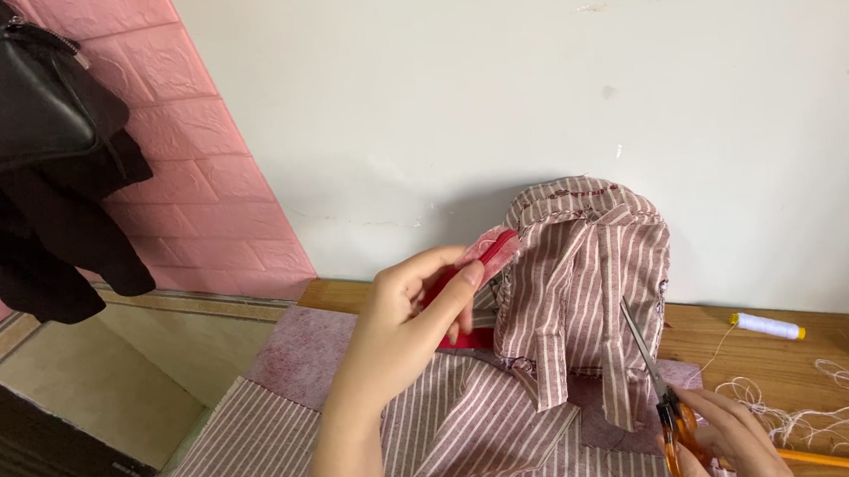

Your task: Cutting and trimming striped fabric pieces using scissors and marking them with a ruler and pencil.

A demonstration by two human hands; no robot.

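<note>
Cut off by the bottom edge: right hand [727, 441], orange handles of the scissors [662, 401] and the left forearm. Hidden behind the left hand [414, 313]: most of the red zipper piece [489, 251], only 2 small parts showing. Cropped at the frame's edges: black bag [14, 106] top left, pencil [836, 462] at right.
</note>
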